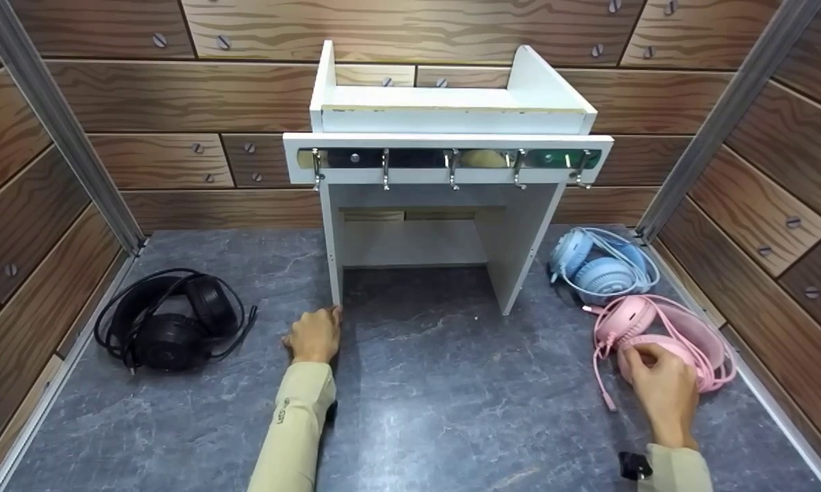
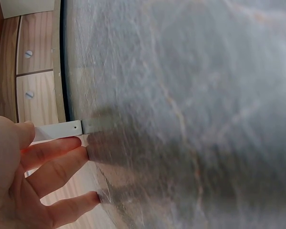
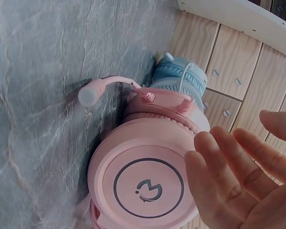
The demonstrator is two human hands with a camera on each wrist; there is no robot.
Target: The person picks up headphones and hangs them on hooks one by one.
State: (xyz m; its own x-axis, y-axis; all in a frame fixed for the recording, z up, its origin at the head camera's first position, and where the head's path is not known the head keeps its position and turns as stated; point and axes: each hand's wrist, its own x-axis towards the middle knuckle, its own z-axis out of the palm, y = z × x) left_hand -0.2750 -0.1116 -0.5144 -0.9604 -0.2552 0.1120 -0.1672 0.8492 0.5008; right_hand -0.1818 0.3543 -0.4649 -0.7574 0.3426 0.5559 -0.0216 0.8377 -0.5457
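Note:
A white shelf (image 1: 454, 123) with a rail of metal hooks (image 1: 454, 160) across its front stands at the back. My left hand (image 1: 314, 336) pinches the lower front edge of its left side panel; the left wrist view shows the panel end (image 2: 57, 131) between thumb and fingers, with the other fingers (image 2: 57, 171) spread toward the tabletop. On the right lies a pink headset (image 1: 673, 335) with its cable and microphone. Over its near ear cup (image 3: 148, 186) is my right hand (image 1: 666, 393), its fingers (image 3: 219, 157) bent and the thumb apart; nothing shows between them.
A light blue headset (image 1: 605, 266) lies just behind the pink one, near the right corner. On the left lies a black headset (image 1: 171, 342) with a coiled cable. Wood-patterned walls (image 1: 198, 96) and metal posts (image 1: 61, 123) enclose the grey tabletop (image 1: 417, 410).

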